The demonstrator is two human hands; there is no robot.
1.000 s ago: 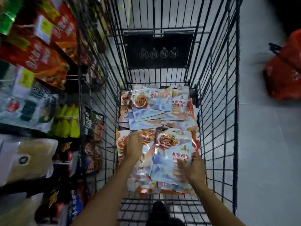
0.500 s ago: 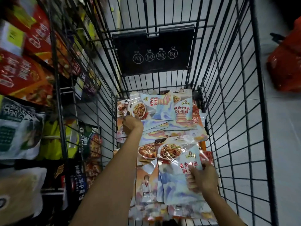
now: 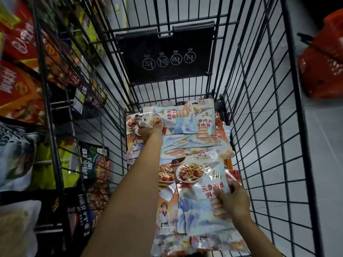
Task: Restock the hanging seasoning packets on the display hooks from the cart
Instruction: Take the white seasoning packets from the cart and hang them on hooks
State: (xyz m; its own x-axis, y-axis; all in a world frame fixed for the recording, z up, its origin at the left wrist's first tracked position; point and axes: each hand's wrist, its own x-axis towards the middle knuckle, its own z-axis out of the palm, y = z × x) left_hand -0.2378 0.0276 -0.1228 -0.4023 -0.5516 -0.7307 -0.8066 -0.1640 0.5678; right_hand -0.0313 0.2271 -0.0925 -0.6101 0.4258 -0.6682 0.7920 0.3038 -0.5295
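Several pale-blue seasoning packets with red lettering and a noodle-dish picture lie heaped on the floor of a black wire cart (image 3: 259,127). My right hand (image 3: 232,201) grips a small stack of these packets (image 3: 196,204) at its right edge, near the cart's near end. My left hand (image 3: 148,131) reaches deep to the far end and pinches the lower left corner of another packet (image 3: 178,119) lying on the far pile. My left forearm hides part of the packets beneath it.
Display hooks at the left carry hanging packets: red ones (image 3: 16,52) up high, dark ones (image 3: 94,175) lower down. The cart's black child-seat flap (image 3: 167,54) stands at the far end. A red shopping basket (image 3: 323,58) sits on the grey floor at the right.
My left hand has travelled from the near pile to the far pile and taken hold of a packet's corner. My right hand keeps its grip on the near stack. My head has come closer.
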